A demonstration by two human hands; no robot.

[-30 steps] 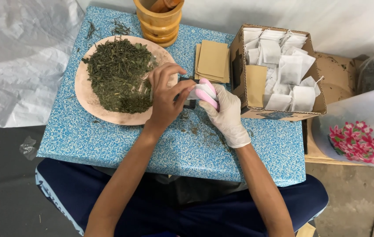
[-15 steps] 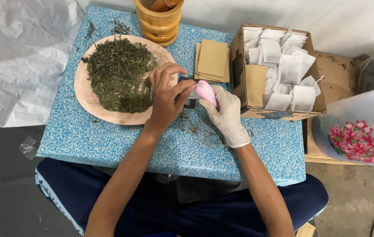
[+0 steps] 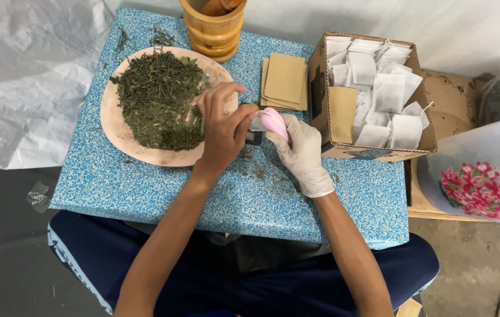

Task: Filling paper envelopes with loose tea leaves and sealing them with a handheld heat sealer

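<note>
Over the blue speckled surface (image 3: 144, 188), two hands are meeting on a small white bag.

A pink plate (image 3: 115, 132) is holding dried green leaves (image 3: 156, 97) at the left; the bare left hand (image 3: 221, 132) is pinching the white bag (image 3: 258, 124) beside it, the gloved right hand (image 3: 302, 149) is clamping a pink tool (image 3: 274, 123) against that bag, and a cardboard box (image 3: 326, 126) of white bags is sitting at the right.

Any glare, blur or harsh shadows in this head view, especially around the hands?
Head view: even, soft light, no glare; left hand and gloved right hand sharp, casting only faint shadows on the blue table; pink tool crisp; wooden mortar cropped at top edge.
</note>
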